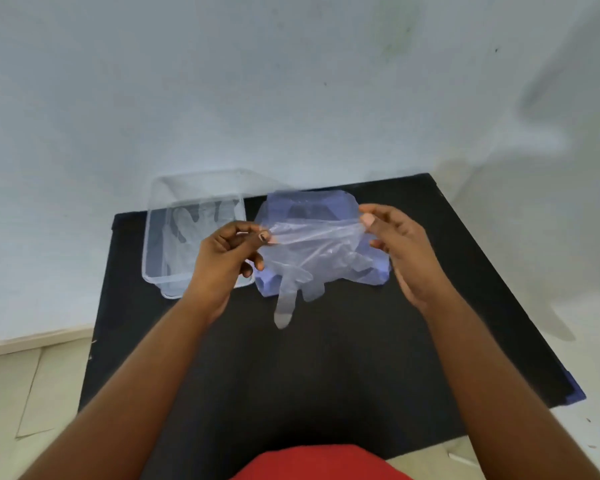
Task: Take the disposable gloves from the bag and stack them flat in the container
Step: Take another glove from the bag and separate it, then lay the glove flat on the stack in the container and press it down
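The head view looks down on a black counter [326, 358] that stands against a pale wall [291, 81]; two bare forearms reach forward over it. The left hand [227, 252] pinches one end of the cuff of a clear disposable glove [312, 251] between thumb and forefinger; the right hand [397, 244] pinches the other end of the same cuff, also with thumb and forefinger, while its other fingers are spread loose. The glove is held in the air above the counter, stretched sideways between the two hands; its finger parts hang down toward the person, and one long finger part hangs lower than the others.

Behind the glove, on the counter, lies a bluish plastic bag [326, 206]; it is partly covered by the glove, so I cannot tell what it holds. To the left of the bag, just beside it, stands a clear rectangular container [160, 244] without a lid; it sits at the far left corner of the counter and partly over its edge. Inside the container at least one clear glove [194, 220] lies flat on the bottom; how many are there I cannot tell. At the bottom edge a piece of red clothing [319, 462] is visible; on the left a light floor [21, 393] shows beside the counter.
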